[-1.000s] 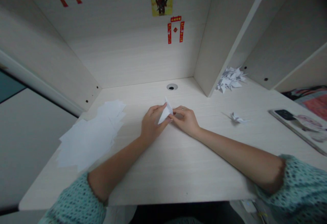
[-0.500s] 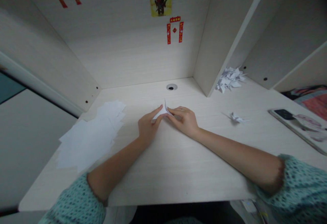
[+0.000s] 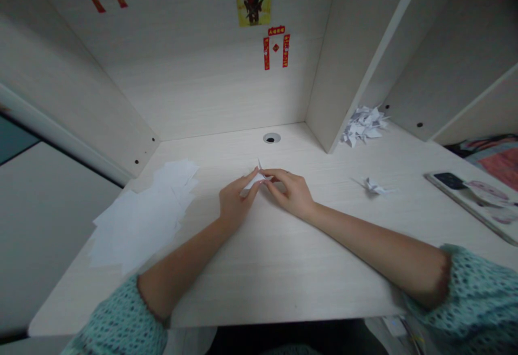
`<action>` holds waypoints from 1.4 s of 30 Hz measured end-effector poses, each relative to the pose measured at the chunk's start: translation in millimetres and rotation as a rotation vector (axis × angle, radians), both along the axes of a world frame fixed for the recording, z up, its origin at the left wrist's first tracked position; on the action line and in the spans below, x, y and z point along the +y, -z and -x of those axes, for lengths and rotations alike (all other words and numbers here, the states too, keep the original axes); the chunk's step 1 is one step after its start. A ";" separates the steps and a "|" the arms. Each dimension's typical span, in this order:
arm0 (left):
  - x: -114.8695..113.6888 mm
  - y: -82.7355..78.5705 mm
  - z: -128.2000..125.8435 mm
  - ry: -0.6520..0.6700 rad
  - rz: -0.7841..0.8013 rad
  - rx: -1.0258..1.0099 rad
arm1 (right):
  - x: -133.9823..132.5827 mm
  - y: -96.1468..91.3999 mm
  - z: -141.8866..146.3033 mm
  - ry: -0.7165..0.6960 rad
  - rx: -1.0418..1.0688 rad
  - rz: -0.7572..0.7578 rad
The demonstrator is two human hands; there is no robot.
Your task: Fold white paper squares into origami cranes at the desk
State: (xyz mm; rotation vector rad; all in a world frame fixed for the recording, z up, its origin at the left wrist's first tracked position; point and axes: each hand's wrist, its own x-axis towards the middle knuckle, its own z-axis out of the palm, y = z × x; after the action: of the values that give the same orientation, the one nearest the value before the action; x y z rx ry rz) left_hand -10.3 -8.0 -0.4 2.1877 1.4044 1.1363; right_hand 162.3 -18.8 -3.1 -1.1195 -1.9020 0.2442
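Left hand (image 3: 237, 198): from my remote seat I saw it pinching the left side of a small folded paper (image 3: 253, 179) between thumb and fingers.
Right hand (image 3: 294, 192): it gripped the same paper's right side, its fingertips close to the left thumb.
Bench (image 3: 283, 268): the paper was at its middle, between both hands; whether it touched the surface I couldn't tell.
Flat sheets (image 3: 140, 214): spread beside the left forearm, unfolded; I judged these the work left.
Phone (image 3: 481, 196): it lay lens side up, far right, apart from both hands.
Folded heap (image 3: 364, 125): it sat beside the upright panel (image 3: 356, 47), too jumbled to count; I took it as done.
Lone folded piece (image 3: 374, 186): it lay right of the right hand, apart, seemingly finished.
Paper's point: thin, standing up at the far side; I judged the folding well along, though fingers hid the remaining creases.
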 end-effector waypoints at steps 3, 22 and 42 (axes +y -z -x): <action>-0.5 0.5 -0.3 -0.004 -0.014 0.009 | 1.5 2.9 0.1 -0.028 0.059 0.035; 0.6 0.1 -0.7 0.021 0.012 0.030 | -0.4 1.8 1.0 0.059 0.043 0.095; -0.3 -4.6 0.1 0.021 0.011 -0.050 | 4.0 8.2 0.8 0.075 0.054 0.119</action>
State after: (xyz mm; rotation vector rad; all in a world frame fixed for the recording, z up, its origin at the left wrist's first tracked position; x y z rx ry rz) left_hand -10.4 -8.3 4.2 2.1464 1.3612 1.1651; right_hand 161.5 -14.8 -11.2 -1.2483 -1.8141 0.3461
